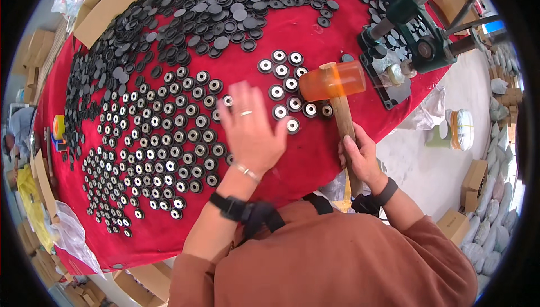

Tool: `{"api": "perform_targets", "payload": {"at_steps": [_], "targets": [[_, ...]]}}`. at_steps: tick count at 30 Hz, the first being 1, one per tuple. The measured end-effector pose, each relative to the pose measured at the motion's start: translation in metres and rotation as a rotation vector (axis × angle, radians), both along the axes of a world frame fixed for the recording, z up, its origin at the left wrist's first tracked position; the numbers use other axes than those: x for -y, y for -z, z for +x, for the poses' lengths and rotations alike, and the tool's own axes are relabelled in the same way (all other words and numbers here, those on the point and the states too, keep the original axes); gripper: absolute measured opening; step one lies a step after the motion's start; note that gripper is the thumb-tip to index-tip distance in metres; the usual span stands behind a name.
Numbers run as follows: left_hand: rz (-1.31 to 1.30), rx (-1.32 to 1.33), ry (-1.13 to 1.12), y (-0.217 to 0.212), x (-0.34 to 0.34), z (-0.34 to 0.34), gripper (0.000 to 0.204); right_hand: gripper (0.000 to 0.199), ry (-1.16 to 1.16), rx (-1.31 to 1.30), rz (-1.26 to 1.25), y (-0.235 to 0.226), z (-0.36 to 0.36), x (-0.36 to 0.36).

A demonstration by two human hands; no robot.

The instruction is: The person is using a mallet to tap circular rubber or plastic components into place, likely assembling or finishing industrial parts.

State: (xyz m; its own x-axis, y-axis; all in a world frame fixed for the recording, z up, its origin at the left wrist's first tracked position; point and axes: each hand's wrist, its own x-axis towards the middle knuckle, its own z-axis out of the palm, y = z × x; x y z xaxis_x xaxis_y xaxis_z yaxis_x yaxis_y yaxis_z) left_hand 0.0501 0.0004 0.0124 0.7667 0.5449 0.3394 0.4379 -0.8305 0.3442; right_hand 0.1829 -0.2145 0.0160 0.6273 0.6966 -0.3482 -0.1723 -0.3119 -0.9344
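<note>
My left hand (250, 132) is stretched out flat, palm down and slightly blurred, at the right side of a broad group of round black pieces with silver ringed centres (170, 166). Its fingers hide some of those pieces; whether it touches any I cannot tell. In my right hand (363, 158) is the wooden handle of a mallet (333, 82) with a translucent orange head. The mallet head overlaps a smaller cluster of the same black and silver pieces (275, 92), partly covering a few of them.
Loose black caps and discs (225, 20) are heaped across the far side of the red-covered table (298, 166). A dark green hand press (410, 42) stands at the far right. An open cardboard box (115, 6) sits at the far left; bags (489, 239) and boxes line the right.
</note>
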Motion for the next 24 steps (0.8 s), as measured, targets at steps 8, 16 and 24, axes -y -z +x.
{"api": "perform_targets", "payload": {"at_steps": [8, 16, 24], "targets": [[-0.082, -0.184, -0.001, 0.008, -0.008, -0.053, 0.073, 0.056, -0.175, 0.117, -0.055, -0.034, -0.036, -0.033], [-0.104, 0.05, 0.221, -0.031, -0.008, -0.174, 0.054, 0.059, -0.338, 0.936, 0.09, -0.076, -0.06, -0.1], [-0.003, -0.101, 0.004, 0.02, 0.005, -0.305, 0.059, 0.057, -0.509, 1.025, -0.22, -0.054, -0.059, -0.121]]}}
